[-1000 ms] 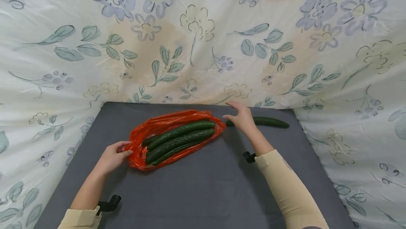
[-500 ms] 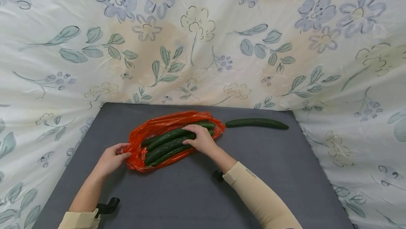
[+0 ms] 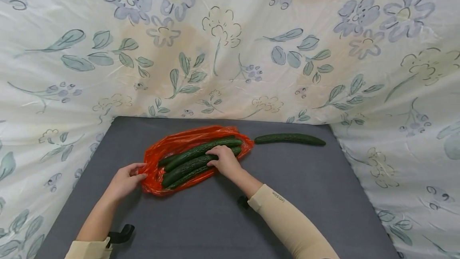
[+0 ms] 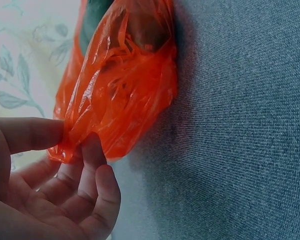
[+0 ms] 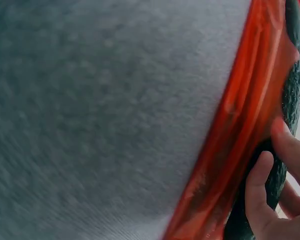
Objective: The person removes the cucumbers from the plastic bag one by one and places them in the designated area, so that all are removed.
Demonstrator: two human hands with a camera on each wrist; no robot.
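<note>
A red plastic bag [image 3: 154, 157] lies open at the top on the table, with several dark green cucumbers inside. My left hand [image 3: 123, 181] is at the bag's left end; in the left wrist view its thumb and fingers pinch the crumpled edge of the bag [image 4: 122, 100]. Over the bag's right half, my right hand [image 3: 229, 165] grips a cucumber [image 3: 185, 170] among the others. The right wrist view shows thumb and fingers around the cucumber [image 5: 275, 180], its lower part beside the red film. A single cucumber [image 3: 289, 139] lies outside, just right of the bag.
The grey table [image 3: 201, 223] extends in front of the bag and to its right. Floral cloth [image 3: 230, 59] hangs behind the table and along both sides. A black camera mount [image 3: 122, 235] sticks out from the left wrist.
My right hand has moved left and down, from near the loose cucumber onto those in the bag, where its fingers now grip one. The left hand still holds the bag's edge.
</note>
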